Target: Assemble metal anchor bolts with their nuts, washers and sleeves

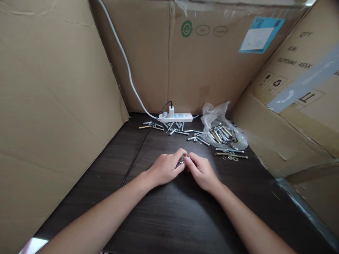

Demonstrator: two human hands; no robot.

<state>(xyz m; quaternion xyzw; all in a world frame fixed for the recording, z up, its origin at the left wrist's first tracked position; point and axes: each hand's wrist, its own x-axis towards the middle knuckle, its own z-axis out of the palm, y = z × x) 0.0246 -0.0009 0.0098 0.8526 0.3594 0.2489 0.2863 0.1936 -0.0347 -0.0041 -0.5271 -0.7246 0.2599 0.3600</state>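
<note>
My left hand (166,168) and my right hand (202,170) meet above the middle of the dark table (169,218), fingertips close together. Between the curled fingers of the left hand shows a bit of a small silver metal part (181,162); most of it is hidden, so its exact kind is unclear. Thumb and forefinger of the right hand pinch at the same spot, where their tips cover what they grip. Beyond the hands lie several loose bolts with metal sleeves (181,133), among washers and nuts. Farther right, more sleeved bolts (224,134) fill a clear plastic bag (215,112).
A white power strip (186,118) with a plugged-in charger (171,112) stands at the back. Its black cable (140,146) runs across the table left of my hands. Cardboard walls (148,53) enclose three sides. Long bolts and washers (235,159) lie before the bag.
</note>
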